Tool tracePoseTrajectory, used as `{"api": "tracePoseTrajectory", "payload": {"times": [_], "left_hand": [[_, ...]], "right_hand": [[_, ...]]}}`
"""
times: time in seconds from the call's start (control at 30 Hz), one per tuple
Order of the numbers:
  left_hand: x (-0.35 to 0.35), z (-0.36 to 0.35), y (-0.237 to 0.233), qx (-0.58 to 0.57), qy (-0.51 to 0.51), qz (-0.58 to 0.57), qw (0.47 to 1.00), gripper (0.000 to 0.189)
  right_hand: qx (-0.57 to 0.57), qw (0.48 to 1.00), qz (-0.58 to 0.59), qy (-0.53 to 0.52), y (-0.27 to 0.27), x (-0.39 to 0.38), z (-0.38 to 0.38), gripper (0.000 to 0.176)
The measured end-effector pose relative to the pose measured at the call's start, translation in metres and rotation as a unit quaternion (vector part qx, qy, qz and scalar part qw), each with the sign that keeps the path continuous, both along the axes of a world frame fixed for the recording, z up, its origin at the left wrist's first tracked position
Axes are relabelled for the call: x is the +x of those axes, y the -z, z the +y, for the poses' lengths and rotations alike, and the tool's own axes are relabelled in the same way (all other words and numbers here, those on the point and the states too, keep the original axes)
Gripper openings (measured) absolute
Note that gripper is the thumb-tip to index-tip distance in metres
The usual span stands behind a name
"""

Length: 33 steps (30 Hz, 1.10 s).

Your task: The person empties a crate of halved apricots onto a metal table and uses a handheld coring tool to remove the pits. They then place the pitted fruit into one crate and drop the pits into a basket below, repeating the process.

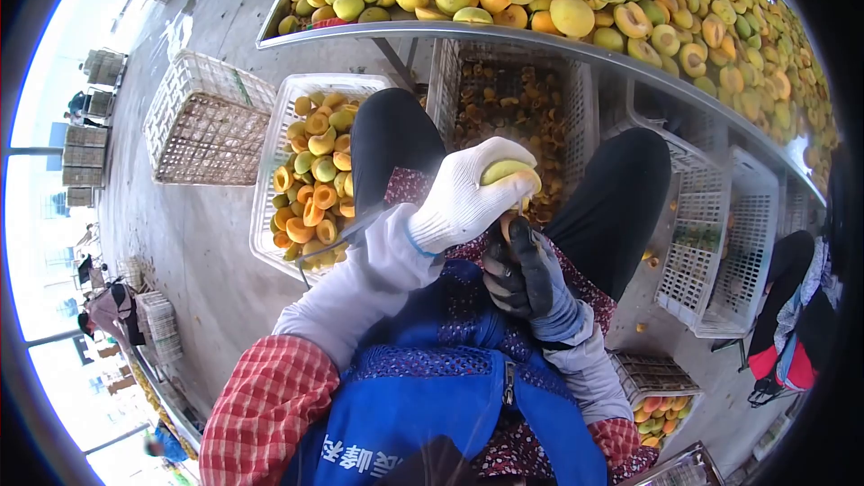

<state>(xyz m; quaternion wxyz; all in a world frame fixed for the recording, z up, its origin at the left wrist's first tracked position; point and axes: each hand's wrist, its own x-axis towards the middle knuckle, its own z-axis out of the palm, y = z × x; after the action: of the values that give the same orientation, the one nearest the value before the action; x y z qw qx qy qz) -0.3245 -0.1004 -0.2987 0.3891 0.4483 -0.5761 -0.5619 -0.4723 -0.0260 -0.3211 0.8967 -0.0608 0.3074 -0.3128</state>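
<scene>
My left hand (463, 193), in a white knitted glove, is wrapped round a yellow-green peach (507, 171) above my lap. Just below it my right hand (520, 274), in a dark glove with a worn grey palm, is closed with its thumb pointing up at the fruit. Something slim and brownish shows between the thumb and the peach; I cannot make out what it is. Between my knees stands a crate (580, 94) holding brown, pit-like pieces and scraps. By my left knee a white basket (263, 184) holds peach halves, several with orange hollows facing up.
A metal-edged table (405, 29) heaped with peaches (571, 15) spans the top. An upright plastic crate (202, 117) stands on the floor at left. Further crates (742, 243) stand at right, near a seated person's leg (781, 283). A crate of reddish fruit (661, 414) is at lower right.
</scene>
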Motion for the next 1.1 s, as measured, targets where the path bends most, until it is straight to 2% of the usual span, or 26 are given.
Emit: {"api": "tracePoseTrajectory", "payload": {"times": [0.07, 0.17, 0.3, 0.37, 0.47, 0.5, 0.57, 0.6, 0.67, 0.8, 0.9, 0.97, 1.0, 1.07, 1.1], "left_hand": [[0.002, 0.001, 0.004, 0.007, 0.004, 0.027, 1.000, 0.022], [-0.002, 0.002, 0.003, 0.006, -0.021, -0.020, 1.000, 0.022], [0.000, -0.002, 0.003, -0.132, -0.004, -0.138, 0.982, 0.024], [-0.001, -0.004, 0.002, -0.221, -0.009, -0.189, 0.957, 0.024], [0.002, 0.001, 0.007, -0.185, -0.026, -0.154, 0.970, 0.019], [0.003, 0.000, 0.006, -0.108, -0.008, -0.136, 0.985, 0.018], [0.006, -0.004, 0.006, 0.049, 0.024, -0.098, 0.994, 0.016], [0.008, -0.004, 0.008, 0.074, 0.028, -0.081, 0.994, 0.016], [0.011, -0.005, 0.013, 0.120, 0.035, -0.049, 0.991, 0.016], [0.002, 0.006, 0.015, 0.002, -0.051, -0.162, 0.985, 0.016], [-0.008, 0.008, 0.008, -0.112, -0.106, -0.187, 0.970, 0.015], [-0.009, 0.009, 0.007, -0.153, -0.107, -0.185, 0.965, 0.016], [-0.007, 0.004, 0.007, -0.077, -0.052, -0.161, 0.983, 0.016], [0.003, -0.009, 0.009, 0.078, 0.057, -0.111, 0.989, 0.018], [0.007, -0.009, 0.017, 0.120, 0.074, -0.057, 0.988, 0.020]], "right_hand": [[-0.013, 1.000, -0.018, -0.017, -0.005, -0.002, -0.003, 0.030], [0.003, 1.000, 0.004, -0.016, -0.003, -0.001, -0.002, 0.040], [-0.004, 1.000, -0.002, -0.011, 0.003, 0.001, -0.003, 0.045], [0.002, 0.999, -0.043, -0.015, 0.006, 0.000, -0.002, 0.040], [0.011, 0.995, -0.095, -0.037, 0.013, -0.003, -0.002, 0.038], [0.016, 0.993, -0.110, -0.046, 0.013, -0.003, -0.001, 0.038], [0.007, 0.999, 0.015, -0.027, 0.001, 0.004, 0.000, 0.037], [0.001, 0.997, 0.076, -0.020, -0.004, 0.007, 0.000, 0.036], [-0.002, 0.997, 0.076, -0.028, -0.003, 0.008, 0.001, 0.036], [0.044, 0.999, 0.022, -0.013, 0.010, 0.008, 0.002, 0.034], [0.043, 0.992, -0.116, -0.032, 0.018, 0.000, -0.002, 0.034], [0.033, 0.995, -0.089, -0.024, 0.021, -0.002, -0.001, 0.037], [0.028, 0.996, -0.076, -0.022, 0.022, -0.002, 0.000, 0.039], [0.004, 0.999, 0.036, -0.009, 0.016, 0.003, 0.001, 0.038], [-0.007, 0.996, 0.090, -0.004, 0.011, 0.005, 0.003, 0.037]]}}
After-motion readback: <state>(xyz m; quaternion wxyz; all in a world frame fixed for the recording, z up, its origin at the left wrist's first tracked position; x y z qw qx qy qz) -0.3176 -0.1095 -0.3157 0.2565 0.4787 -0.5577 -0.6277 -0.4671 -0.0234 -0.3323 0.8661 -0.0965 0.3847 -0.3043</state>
